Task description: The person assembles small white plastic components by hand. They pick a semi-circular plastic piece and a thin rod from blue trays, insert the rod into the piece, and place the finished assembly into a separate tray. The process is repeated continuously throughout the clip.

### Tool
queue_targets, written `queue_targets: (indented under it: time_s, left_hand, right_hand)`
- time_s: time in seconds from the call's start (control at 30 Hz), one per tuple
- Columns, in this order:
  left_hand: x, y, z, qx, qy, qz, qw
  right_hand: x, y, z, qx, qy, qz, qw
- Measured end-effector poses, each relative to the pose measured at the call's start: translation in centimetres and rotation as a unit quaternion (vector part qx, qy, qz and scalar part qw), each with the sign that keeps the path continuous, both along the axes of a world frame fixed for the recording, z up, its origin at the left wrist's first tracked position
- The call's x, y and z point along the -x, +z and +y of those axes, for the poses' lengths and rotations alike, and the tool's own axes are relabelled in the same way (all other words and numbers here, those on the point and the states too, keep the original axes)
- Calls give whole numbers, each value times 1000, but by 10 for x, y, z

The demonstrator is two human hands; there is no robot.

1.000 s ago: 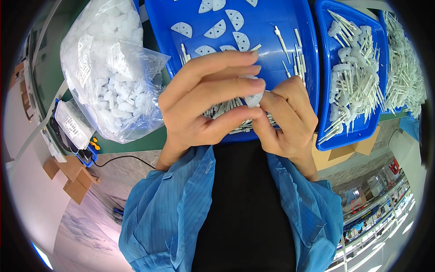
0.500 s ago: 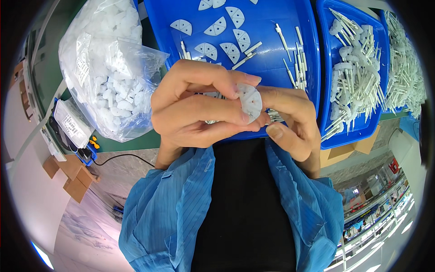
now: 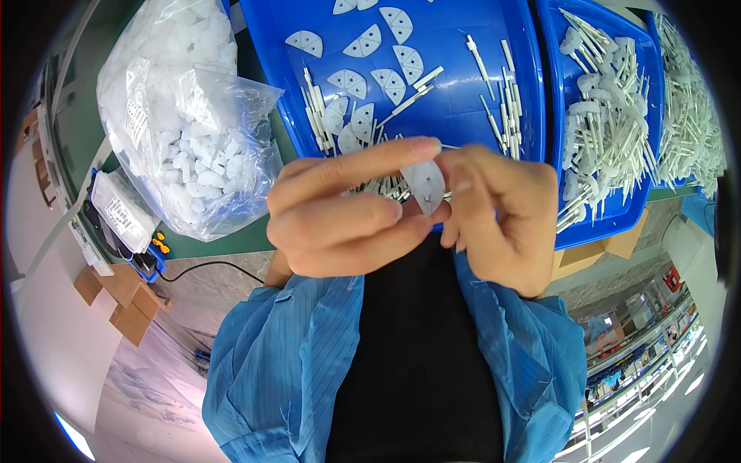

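Note:
Both hands are raised close to the camera, fingertips meeting on a small white fan-shaped plastic piece (image 3: pixel 425 184). My left hand (image 3: pixel 340 220) pinches it between forefinger and thumb from the left. My right hand (image 3: pixel 505 220) holds its right edge. Behind the hands a blue tray (image 3: pixel 455 108) carries more white fan-shaped pieces (image 3: pixel 370 46) and thin white pins (image 3: pixel 494 77). Whether a pin sits in the held piece is hidden by the fingers.
A clear bag of white plastic parts (image 3: pixel 189 123) lies at the left on the green table. A second blue tray (image 3: pixel 610 123) at the right holds several assembled white parts, with another pile (image 3: pixel 687 92) beyond. Cardboard boxes (image 3: pixel 116 297) stand on the floor at the left.
Both hands have risen toward the camera and opened up around the fan-shaped piece, which now shows between the fingertips; a second ago the left fingers covered it.

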State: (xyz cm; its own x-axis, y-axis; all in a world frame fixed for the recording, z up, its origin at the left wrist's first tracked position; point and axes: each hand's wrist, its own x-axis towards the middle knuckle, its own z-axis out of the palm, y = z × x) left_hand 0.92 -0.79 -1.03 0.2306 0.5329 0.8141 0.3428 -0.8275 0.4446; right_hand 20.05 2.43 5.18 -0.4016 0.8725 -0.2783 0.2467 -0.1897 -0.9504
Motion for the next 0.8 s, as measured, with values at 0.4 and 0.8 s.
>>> queue_targets:
  time_s: [0.4, 0.8]
  left_hand:
    - [7, 11, 5, 66, -8, 40, 997]
    - [-3, 3, 3, 203, -6, -196, 959]
  right_hand:
    - [19, -58, 20, -211, 29, -277, 937]
    - [-5, -47, 28, -217, 54, -153, 963]
